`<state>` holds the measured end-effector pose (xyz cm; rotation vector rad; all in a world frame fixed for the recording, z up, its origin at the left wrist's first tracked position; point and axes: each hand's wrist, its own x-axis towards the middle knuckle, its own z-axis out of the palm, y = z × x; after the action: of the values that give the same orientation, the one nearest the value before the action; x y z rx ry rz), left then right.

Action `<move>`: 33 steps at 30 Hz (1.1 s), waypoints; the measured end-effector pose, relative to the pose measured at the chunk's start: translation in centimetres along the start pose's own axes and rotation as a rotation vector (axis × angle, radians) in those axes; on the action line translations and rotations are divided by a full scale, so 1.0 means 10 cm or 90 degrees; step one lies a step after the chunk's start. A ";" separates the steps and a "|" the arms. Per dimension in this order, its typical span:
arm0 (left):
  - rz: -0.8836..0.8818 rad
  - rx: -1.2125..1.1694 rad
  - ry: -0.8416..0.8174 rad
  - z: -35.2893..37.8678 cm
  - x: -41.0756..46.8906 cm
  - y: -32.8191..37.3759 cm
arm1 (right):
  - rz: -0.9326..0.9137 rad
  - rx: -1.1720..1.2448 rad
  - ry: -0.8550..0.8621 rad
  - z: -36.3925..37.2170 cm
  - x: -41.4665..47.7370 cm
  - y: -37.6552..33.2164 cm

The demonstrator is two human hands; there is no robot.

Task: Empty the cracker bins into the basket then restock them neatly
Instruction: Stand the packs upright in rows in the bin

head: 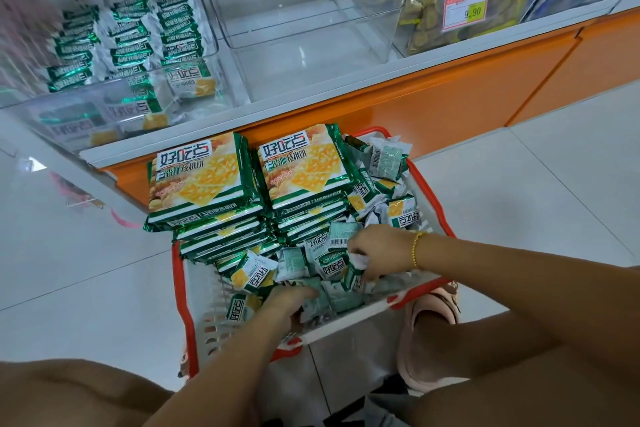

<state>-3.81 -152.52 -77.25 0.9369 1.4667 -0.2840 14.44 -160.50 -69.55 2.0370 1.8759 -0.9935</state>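
Note:
A red-rimmed white basket (420,296) stands on the floor in front of me. Two tall stacks of large green cracker packs (201,177) fill its far half. Small loose cracker packets (294,262) lie piled in its near half. My left hand (291,298) reaches down among the small packets, fingers curled over them. My right hand (379,250), with a gold bracelet at the wrist, is closed on small packets in the middle of the pile. On the shelf, the left clear bin (104,104) holds neat rows of small packets. The middle clear bin (304,42) holds nothing.
A third clear bin (408,31) at the right holds yellow-green snack bags behind a 9.90 price tag (465,9). The orange shelf base (450,94) runs just behind the basket. My slippered foot (426,329) rests beside the basket's near right corner.

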 end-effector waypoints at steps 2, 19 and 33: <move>-0.014 -0.026 -0.029 -0.01 0.10 -0.06 | 0.010 0.072 0.031 -0.14 -0.05 0.04; 0.325 0.162 -0.044 -0.26 -0.82 0.33 | 0.004 1.204 -0.051 -0.41 -0.35 0.22; 0.641 0.012 -0.035 -0.30 -1.37 0.54 | -0.096 1.294 -0.071 -0.45 -0.40 -0.05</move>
<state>-4.25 -152.14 -62.22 1.5374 0.7932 0.4157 15.63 -161.09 -63.70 1.9406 0.4272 -3.7521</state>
